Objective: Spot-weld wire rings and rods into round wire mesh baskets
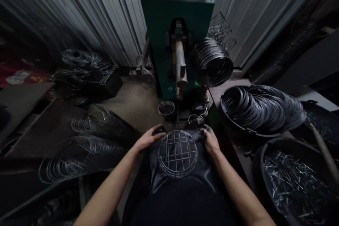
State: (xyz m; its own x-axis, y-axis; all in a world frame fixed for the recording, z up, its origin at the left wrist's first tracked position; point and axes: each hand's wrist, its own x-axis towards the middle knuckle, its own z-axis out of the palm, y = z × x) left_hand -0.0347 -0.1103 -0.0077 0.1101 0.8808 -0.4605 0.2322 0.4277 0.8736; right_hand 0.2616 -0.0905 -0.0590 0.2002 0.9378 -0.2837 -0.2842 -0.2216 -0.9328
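On the dark apron [185,190] over my lap rests a small stack of round wire grates [178,153], each a ring crossed by straight wires. My left hand [150,137] is beside the stack's upper left rim, with thumb and forefinger apart and an orange band on one finger. To the right of the stack is my right hand [211,140], its dark-tipped fingers curled together near a small round dish [196,120]. Whatever those fingers pinch is too dark to make out. Ahead stands a green welding machine [159,31] with a metal arm [180,60] pointing down toward me.
Wire rings hang in a bundle [212,61] right of the machine. More fill a tub [265,107], beside a bucket [261,169] of short wire pieces. Left, several stacked rings [76,159] stand near a crate [106,81] of wire. Another dish [166,108] sits below the arm.
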